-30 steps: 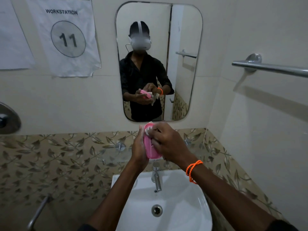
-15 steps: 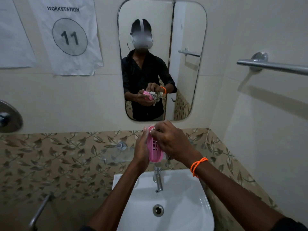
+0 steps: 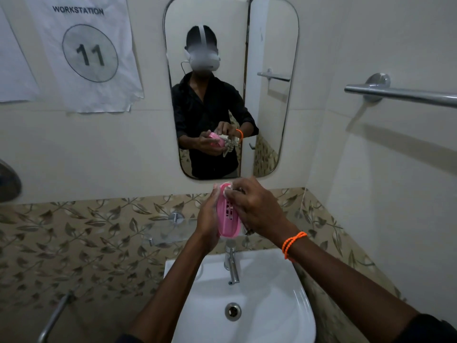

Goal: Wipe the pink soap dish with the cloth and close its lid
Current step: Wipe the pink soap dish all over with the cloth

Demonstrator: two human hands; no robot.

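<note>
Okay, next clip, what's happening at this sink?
A person stands over a white sink, facing a mirror. The left hand holds a pink soap dish upright, its slotted inside facing the right hand, which presses a pale cloth against the dish's top end. The wiping looks underway. No lid can be made out, so closing is not yet done.

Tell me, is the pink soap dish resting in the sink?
No, the left hand holds the pink soap dish up above the sink.
</note>
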